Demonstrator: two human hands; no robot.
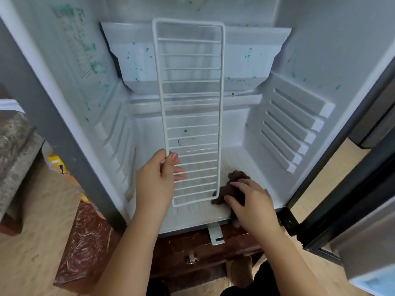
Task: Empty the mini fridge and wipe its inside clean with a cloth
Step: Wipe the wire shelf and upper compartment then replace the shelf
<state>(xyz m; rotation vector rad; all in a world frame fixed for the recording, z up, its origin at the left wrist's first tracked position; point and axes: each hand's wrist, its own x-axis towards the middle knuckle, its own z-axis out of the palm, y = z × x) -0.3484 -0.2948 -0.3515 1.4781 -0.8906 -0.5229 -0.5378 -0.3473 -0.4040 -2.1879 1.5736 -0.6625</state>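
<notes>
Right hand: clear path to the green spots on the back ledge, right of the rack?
Probably yes. The left hand holds the wire rack upright mid-fridge; nothing stands between the right hand and the green spots.

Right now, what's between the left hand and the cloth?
Head view: the wire rack, lower end. The left hand grips its left edge; the cloth touches its right corner.

cloth (pixel 235 182) partly under right hand (pixel 253 202), door (pixel 363 238) cropped

Bare forearms (pixel 132 242) run to the left hand (pixel 156 182) and right hand (pixel 253 202); black clothing (pixel 263 282) shows below.
</notes>
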